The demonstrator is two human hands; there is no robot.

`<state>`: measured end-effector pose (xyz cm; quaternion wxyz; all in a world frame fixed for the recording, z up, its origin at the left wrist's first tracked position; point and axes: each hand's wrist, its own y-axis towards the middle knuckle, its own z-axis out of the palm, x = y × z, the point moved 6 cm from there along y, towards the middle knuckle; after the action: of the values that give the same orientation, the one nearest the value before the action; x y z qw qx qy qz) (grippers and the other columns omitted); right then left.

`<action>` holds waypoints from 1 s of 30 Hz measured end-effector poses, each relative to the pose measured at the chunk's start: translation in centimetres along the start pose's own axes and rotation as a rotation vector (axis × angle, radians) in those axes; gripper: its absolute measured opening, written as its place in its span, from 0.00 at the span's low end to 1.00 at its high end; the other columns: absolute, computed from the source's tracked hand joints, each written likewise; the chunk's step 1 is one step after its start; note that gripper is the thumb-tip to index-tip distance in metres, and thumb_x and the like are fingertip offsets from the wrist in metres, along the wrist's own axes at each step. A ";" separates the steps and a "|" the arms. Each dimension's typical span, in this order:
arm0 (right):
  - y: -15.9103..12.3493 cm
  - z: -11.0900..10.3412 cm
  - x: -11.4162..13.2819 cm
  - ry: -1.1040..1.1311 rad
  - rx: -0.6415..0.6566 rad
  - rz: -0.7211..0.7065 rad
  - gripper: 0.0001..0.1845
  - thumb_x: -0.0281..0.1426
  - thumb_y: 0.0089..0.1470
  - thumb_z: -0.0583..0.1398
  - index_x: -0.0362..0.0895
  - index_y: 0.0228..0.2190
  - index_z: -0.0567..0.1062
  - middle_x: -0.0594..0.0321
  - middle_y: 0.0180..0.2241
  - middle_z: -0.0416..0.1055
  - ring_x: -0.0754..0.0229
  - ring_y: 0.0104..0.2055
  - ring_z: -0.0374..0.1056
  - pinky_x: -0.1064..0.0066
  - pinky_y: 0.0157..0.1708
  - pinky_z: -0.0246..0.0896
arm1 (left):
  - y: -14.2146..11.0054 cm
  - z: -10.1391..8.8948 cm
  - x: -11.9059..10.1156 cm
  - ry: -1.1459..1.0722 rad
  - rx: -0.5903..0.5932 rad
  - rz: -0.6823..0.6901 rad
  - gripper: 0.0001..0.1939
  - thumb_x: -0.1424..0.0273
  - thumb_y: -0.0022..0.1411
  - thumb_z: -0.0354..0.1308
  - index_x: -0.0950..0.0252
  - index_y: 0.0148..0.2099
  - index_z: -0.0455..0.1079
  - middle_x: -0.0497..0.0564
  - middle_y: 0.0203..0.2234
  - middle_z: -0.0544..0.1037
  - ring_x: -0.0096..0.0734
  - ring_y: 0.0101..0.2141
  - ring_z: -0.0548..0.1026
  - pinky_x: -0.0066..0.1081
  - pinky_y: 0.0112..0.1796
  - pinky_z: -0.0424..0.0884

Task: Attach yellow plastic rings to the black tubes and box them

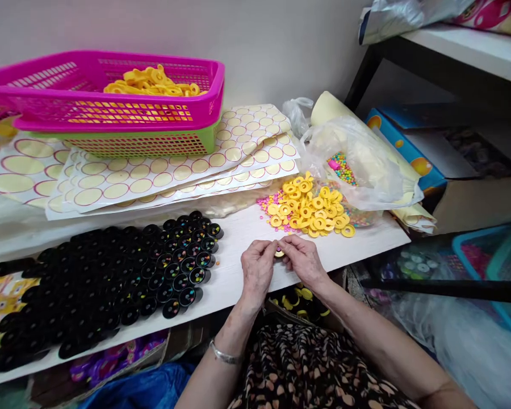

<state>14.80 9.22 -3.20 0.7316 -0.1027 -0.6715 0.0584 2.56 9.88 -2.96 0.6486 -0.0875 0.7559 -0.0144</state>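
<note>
- While both hands meet at the near edge of the white worktop (230, 250), your left hand (256, 270) and right hand (305, 262) pinch one small round piece (279, 254) between their fingertips.
- That piece has a pale yellow rim and a dark centre; your fingers cover the rest, so its exact fit cannot be told.
- To work it well, support the rim evenly from both sides and let the thumbs do the fine pressing, so that it neither tilts nor slips.
- Light, level pressure suits such a little part; squeezing one side harder could flip it out of your grip.
- Your wrists come up from below and angle inward, the forearms spread wide like a V, with the silver bracelet (225, 355) on the left one.
- Just beyond your hands lie the loose yellow rings (319, 213), with pink beads (267, 205) at their left side, so avoid pushing your knuckles forward into them.
- To the left of your left hand, black cups (187, 296) stand in close rows; a wide elbow swing could knock the nearest ones.
</note>
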 end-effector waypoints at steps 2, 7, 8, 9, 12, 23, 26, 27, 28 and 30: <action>0.0 0.1 -0.1 0.017 -0.014 0.030 0.14 0.41 0.47 0.58 0.41 0.28 0.72 0.71 0.15 0.61 0.72 0.14 0.54 0.81 0.11 0.49 | 0.1 0.1 0.0 -0.005 -0.013 -0.022 0.12 0.62 0.52 0.57 0.67 0.27 0.72 0.46 0.22 0.71 0.23 0.23 0.67 0.24 0.25 0.63; -0.1 0.5 -0.6 0.112 -0.016 0.164 0.14 0.41 0.46 0.59 0.41 0.27 0.70 0.71 0.15 0.62 0.71 0.14 0.57 0.81 0.11 0.55 | 0.1 0.5 0.4 -0.111 -0.060 -0.137 0.12 0.63 0.48 0.61 0.68 0.24 0.68 0.44 0.17 0.67 0.20 0.19 0.64 0.22 0.20 0.60; -0.1 0.5 -0.6 0.127 -0.013 0.178 0.14 0.40 0.46 0.59 0.41 0.26 0.69 0.71 0.15 0.63 0.71 0.14 0.58 0.80 0.12 0.56 | 0.1 0.6 0.5 -0.158 -0.060 -0.169 0.12 0.63 0.48 0.61 0.68 0.25 0.68 0.44 0.16 0.67 0.20 0.18 0.63 0.22 0.19 0.59; -0.1 0.5 -0.6 0.136 -0.011 0.181 0.13 0.40 0.45 0.59 0.41 0.26 0.69 0.71 0.16 0.63 0.71 0.14 0.59 0.80 0.12 0.57 | 0.1 0.8 0.7 -0.194 -0.063 -0.189 0.12 0.63 0.47 0.61 0.68 0.25 0.67 0.44 0.16 0.67 0.19 0.17 0.62 0.21 0.18 0.58; 0.1 0.5 -0.7 0.142 -0.002 0.166 0.12 0.39 0.46 0.60 0.42 0.26 0.68 0.71 0.15 0.64 0.70 0.14 0.60 0.79 0.12 0.58 | 0.2 1.1 0.8 -0.195 -0.061 -0.145 0.10 0.65 0.49 0.60 0.68 0.26 0.68 0.45 0.20 0.68 0.17 0.16 0.61 0.20 0.17 0.57; -0.6 0.8 -0.4 0.199 0.161 0.080 0.16 0.39 0.41 0.64 0.40 0.30 0.70 0.66 0.21 0.70 0.68 0.19 0.64 0.76 0.18 0.62 | 0.3 1.0 0.9 -0.368 0.051 -0.213 0.15 0.61 0.43 0.63 0.69 0.25 0.69 0.42 0.10 0.65 0.17 0.11 0.58 0.21 0.14 0.51; -0.5 0.7 -0.2 0.182 0.156 0.080 0.16 0.38 0.40 0.65 0.40 0.27 0.70 0.66 0.19 0.69 0.69 0.17 0.62 0.76 0.16 0.60 | 0.5 1.1 1.0 -0.353 0.068 -0.218 0.14 0.62 0.43 0.63 0.70 0.23 0.69 0.43 0.09 0.65 0.17 0.11 0.58 0.22 0.14 0.50; -0.4 0.7 -0.2 0.173 0.143 0.080 0.15 0.38 0.39 0.65 0.40 0.26 0.69 0.66 0.18 0.68 0.69 0.16 0.61 0.77 0.15 0.59 | 0.6 1.1 1.0 -0.339 0.069 -0.210 0.13 0.63 0.43 0.63 0.69 0.23 0.68 0.43 0.09 0.65 0.17 0.11 0.58 0.22 0.14 0.51; -0.3 0.7 -0.3 0.163 0.133 0.077 0.15 0.37 0.39 0.65 0.40 0.25 0.69 0.67 0.18 0.68 0.69 0.15 0.60 0.77 0.15 0.59 | 0.8 1.0 0.9 -0.324 0.070 -0.201 0.12 0.64 0.43 0.62 0.69 0.23 0.68 0.42 0.10 0.65 0.17 0.12 0.58 0.22 0.15 0.51; -0.2 0.9 -0.3 0.129 0.121 0.057 0.14 0.37 0.39 0.65 0.40 0.24 0.68 0.68 0.17 0.67 0.70 0.14 0.59 0.77 0.14 0.58 | 1.0 1.0 0.6 -0.291 0.085 -0.184 0.10 0.67 0.43 0.61 0.69 0.22 0.67 0.42 0.10 0.66 0.17 0.12 0.59 0.22 0.16 0.52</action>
<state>13.91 8.98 -3.40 0.7762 -0.0811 -0.6149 0.1131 3.34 10.90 -3.89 0.7503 -0.1301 0.6415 -0.0928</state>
